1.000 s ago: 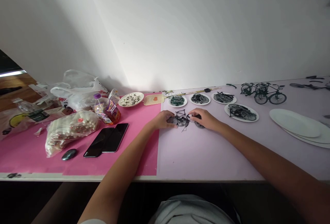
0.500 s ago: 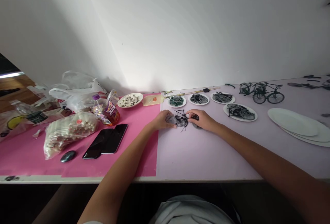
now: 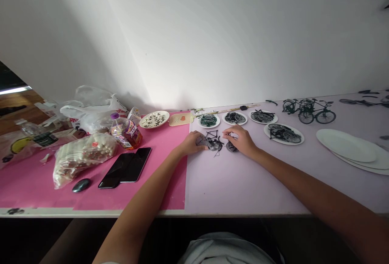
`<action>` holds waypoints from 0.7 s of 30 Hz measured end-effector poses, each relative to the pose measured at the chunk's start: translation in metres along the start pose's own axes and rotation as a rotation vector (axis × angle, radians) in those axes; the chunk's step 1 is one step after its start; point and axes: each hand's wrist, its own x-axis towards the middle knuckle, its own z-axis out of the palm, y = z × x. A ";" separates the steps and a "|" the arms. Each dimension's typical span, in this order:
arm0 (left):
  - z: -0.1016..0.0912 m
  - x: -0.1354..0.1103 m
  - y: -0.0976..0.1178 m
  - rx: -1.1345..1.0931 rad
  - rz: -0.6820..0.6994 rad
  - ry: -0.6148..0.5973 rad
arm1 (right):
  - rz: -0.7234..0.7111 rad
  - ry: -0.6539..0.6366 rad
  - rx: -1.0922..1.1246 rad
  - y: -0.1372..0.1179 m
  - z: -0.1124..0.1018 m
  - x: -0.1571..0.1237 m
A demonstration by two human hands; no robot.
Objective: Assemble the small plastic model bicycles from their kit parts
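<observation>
My left hand is closed on a partly built model bicycle, its thumb and fingers pinching a grey spoked wheel. The black frame reaches from there towards my right hand. That hand is closed in a pinch just right of the frame, and whatever sits between its fingertips is too small to make out. Under the right fingers lies another spoked wheel, partly covered by them. Behind the hands stand white plates of small parts: dark green pieces, black pieces and thin black bars.
Farther right are another plate of wheels and frames, assembled model bicycles and stacked white plates. To the left lie phones, a mouse-shaped dark object, a bag of white sticks and a bottle.
My right hand has drawn slightly back from the bicycle frame, and its fingertips are now apart from it. My left hand keeps its hold on the wheel.
</observation>
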 end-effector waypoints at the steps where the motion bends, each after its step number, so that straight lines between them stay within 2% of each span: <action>1: 0.000 0.000 0.000 -0.001 0.002 0.002 | 0.002 0.015 0.003 -0.001 -0.001 0.000; 6: -0.001 0.000 0.000 0.004 0.009 0.003 | 0.058 0.113 0.051 -0.011 -0.006 0.003; 11: -0.002 -0.001 0.002 0.017 0.003 -0.004 | 0.337 0.177 0.214 -0.019 -0.005 0.005; 14: -0.002 -0.001 0.002 0.024 -0.005 -0.006 | 0.420 0.195 0.281 -0.018 -0.005 0.006; 17: -0.001 0.000 0.002 0.025 -0.008 -0.011 | 0.414 0.183 0.254 -0.015 -0.007 0.006; 21: 0.000 0.001 0.000 0.021 0.006 -0.014 | 0.283 0.040 0.104 -0.004 -0.017 0.007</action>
